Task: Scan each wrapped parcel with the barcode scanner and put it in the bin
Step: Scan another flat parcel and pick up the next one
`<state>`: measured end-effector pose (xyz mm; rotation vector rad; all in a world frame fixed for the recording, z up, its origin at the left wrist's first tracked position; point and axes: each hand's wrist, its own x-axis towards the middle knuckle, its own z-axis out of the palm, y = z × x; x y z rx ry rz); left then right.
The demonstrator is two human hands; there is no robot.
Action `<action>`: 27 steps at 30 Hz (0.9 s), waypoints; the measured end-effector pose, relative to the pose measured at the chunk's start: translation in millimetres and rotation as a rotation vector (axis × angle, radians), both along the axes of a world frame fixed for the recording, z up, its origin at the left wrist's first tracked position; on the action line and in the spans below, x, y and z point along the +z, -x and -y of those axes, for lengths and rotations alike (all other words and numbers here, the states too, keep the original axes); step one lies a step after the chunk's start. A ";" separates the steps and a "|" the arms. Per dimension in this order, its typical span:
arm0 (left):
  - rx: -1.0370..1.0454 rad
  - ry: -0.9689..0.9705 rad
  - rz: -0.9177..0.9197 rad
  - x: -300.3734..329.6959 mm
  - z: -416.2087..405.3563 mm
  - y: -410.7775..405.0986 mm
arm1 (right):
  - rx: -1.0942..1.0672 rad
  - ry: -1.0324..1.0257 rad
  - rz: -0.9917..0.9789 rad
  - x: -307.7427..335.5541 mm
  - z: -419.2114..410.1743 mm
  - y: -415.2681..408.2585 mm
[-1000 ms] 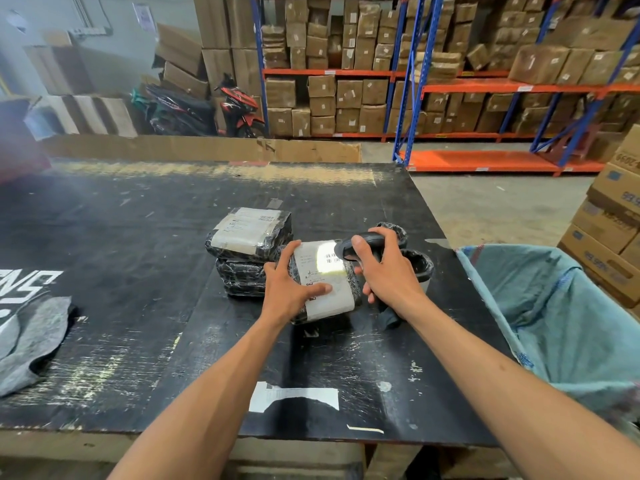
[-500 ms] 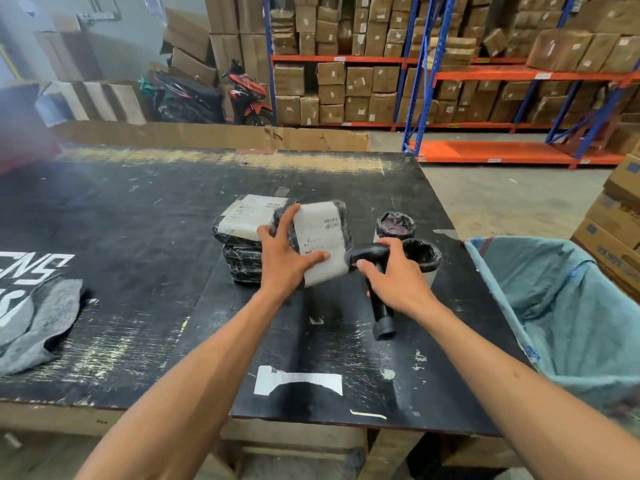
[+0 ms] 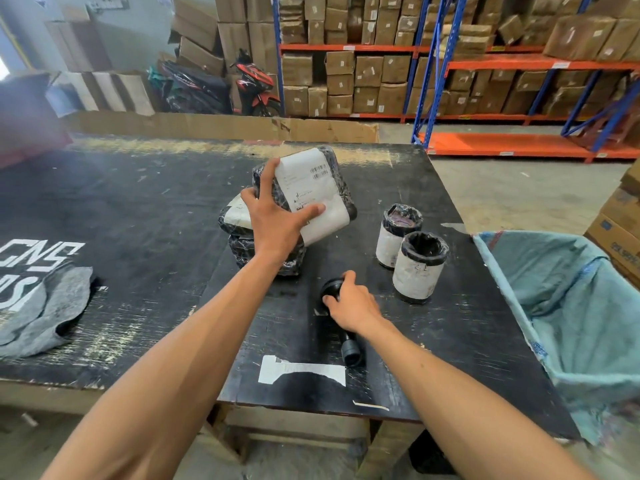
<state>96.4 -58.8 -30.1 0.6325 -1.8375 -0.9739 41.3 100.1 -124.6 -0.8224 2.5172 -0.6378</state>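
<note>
Left hand grips a black plastic-wrapped parcel with a white paper label, lifted and tilted above the desk's middle, over two more wrapped parcels. Label shows small barcodes top right; print too small to read. Right hand curls round the black handheld barcode scanner, lying on the black scuffed desk toward the near edge. Teal fabric bin sits off the desk's right edge.

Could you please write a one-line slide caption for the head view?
Left hand lifts a labelled parcel while right hand grips the barcode scanner on the table.
</note>
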 end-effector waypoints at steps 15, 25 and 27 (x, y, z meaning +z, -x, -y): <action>-0.173 -0.166 -0.066 -7.0 -3.4 7.0 | -0.081 0.220 -0.151 90.0 -51.4 57.8; -0.567 -0.183 -0.026 17.4 -94.2 124.8 | 0.097 0.699 0.047 139.1 -145.2 175.3; -0.623 -0.189 -0.012 20.2 -118.3 153.4 | 0.110 0.719 0.005 137.0 -172.5 199.1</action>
